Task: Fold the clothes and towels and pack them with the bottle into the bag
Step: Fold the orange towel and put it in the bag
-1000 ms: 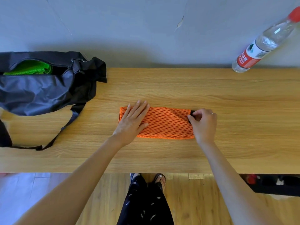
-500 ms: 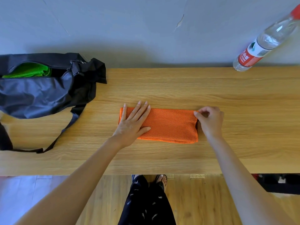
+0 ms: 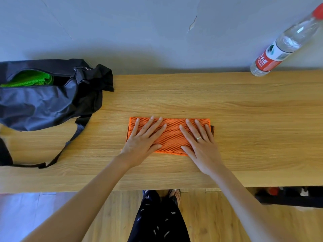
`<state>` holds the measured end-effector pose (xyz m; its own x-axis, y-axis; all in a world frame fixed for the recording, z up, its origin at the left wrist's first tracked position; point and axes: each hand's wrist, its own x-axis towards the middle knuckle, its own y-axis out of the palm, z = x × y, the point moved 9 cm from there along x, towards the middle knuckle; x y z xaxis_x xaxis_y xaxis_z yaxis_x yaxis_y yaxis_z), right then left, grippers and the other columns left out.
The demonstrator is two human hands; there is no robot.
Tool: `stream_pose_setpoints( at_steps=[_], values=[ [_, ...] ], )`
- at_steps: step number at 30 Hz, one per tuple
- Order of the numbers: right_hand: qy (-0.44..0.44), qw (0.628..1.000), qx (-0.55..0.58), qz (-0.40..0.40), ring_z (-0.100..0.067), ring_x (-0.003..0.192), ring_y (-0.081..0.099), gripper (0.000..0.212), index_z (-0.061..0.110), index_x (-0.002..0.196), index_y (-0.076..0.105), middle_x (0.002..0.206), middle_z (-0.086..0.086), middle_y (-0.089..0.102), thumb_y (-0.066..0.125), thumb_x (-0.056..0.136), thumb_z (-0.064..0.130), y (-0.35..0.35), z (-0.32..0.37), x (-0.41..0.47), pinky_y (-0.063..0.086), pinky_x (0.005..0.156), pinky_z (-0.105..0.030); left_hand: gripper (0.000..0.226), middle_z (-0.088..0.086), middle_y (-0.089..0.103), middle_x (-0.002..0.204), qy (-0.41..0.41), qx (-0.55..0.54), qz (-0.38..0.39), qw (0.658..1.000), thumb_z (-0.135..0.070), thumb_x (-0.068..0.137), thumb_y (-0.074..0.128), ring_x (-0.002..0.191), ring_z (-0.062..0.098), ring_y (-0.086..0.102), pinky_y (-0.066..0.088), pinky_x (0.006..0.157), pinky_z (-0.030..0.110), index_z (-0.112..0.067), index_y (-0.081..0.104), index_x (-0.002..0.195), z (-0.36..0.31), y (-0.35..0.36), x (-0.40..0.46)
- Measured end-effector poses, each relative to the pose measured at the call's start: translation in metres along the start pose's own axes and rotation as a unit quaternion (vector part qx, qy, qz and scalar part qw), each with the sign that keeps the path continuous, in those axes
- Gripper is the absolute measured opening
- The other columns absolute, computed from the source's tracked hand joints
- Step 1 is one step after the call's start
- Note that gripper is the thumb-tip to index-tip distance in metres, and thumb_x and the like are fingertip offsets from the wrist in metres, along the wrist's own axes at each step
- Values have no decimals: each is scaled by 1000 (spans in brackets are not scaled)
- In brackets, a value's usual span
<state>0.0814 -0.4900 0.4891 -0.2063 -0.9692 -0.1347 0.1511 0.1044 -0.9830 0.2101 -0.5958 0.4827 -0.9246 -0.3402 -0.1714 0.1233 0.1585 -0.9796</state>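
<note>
Lying at the table's (image 3: 227, 102) left end, the black bag (image 3: 35, 105) gapes, a green towel (image 3: 29, 79) inside. Left hand (image 3: 141, 140) and right hand (image 3: 201, 144) press flat, fingers spread, on the folded orange mesh towel (image 3: 172, 135) at centre. A water bottle (image 3: 283, 46) stands far right.

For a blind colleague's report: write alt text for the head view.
Both hands, left hand and right hand, press flat on a folded orange mesh towel on a wooden table. A black fabric bag holding green cloth lies left; a clear plastic water bottle stands far right.
</note>
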Motion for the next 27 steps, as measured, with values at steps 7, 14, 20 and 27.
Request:
stream_pose_setpoints(
  at_steps=[7,14,20,27],
  values=[
    [46,997,52,-23,-23,145,7,65,28,150,17,158,0,14,21,94,59,-11,-17,8,7,117,-43,60,-4,-15,158,33,22,27,999,-49,97,17,143,19,-20,-7,115,54,-34,-8,149,10,-17,32],
    [87,992,56,-66,-25,106,49,49,20,129,55,119,-6,52,29,96,45,-38,-41,-4,44,88,-41,80,-1,48,119,-23,29,-109,993,2,59,82,105,21,47,43,89,43,-31,50,124,5,-48,40],
    [3,994,90,-60,-23,93,62,58,20,119,63,100,-3,66,13,102,43,-32,-1,-37,51,80,-36,68,-2,26,153,-24,8,-38,999,-9,88,61,144,20,17,16,113,57,-29,30,145,-1,-33,35],
    [-73,989,68,-105,-15,99,50,42,21,116,63,110,-2,57,69,75,15,-43,13,-34,47,85,-29,48,5,53,131,113,-134,-133,975,4,73,68,128,22,42,34,106,42,-20,62,115,-28,-49,-10]
  ],
)
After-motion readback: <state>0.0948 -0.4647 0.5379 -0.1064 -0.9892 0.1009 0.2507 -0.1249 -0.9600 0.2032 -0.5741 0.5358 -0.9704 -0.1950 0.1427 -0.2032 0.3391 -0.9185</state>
